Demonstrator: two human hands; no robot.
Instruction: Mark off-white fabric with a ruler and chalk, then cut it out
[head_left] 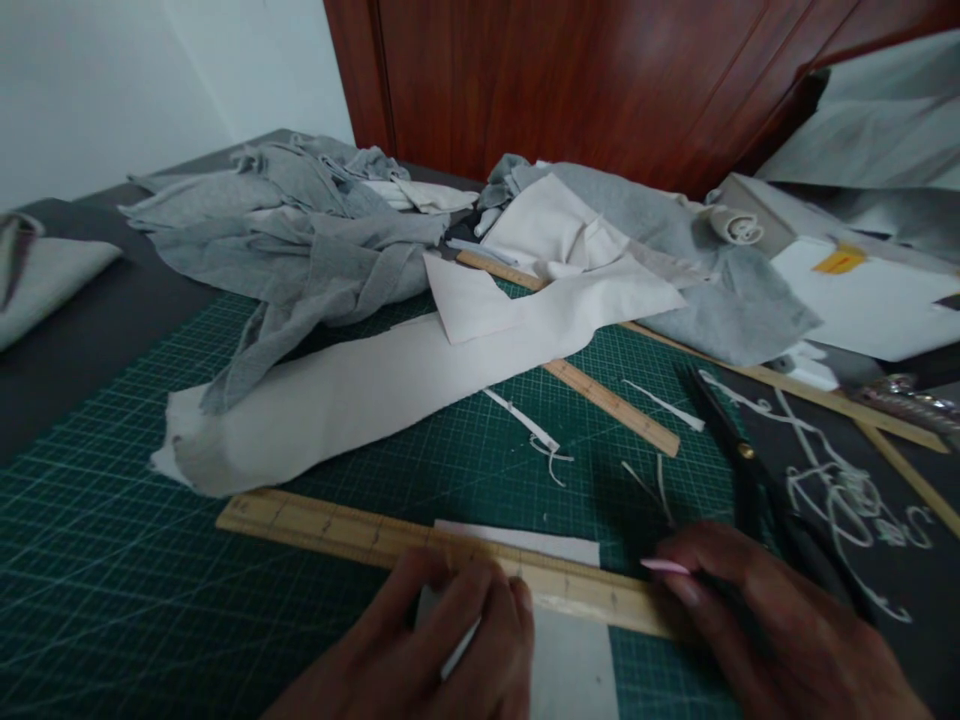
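A wooden ruler [337, 530] lies across a small white fabric piece [570, 660] on the green cutting mat [150, 580]. My left hand [442, 650] presses down on the ruler and the fabric with its fingers curled. At the ruler's right end, my right hand [765, 620] holds a thin pink marking tool [664, 566] with its tip against the ruler. Black scissors [742, 460] lie just beyond my right hand.
A long off-white fabric strip [360, 390] crosses the mat, with grey cloth piles [300, 240] behind it. Further wooden rulers [615, 400] lie at the centre and right. Thin fabric trimmings [832, 480] are scattered at the right. A wood panel stands at the back.
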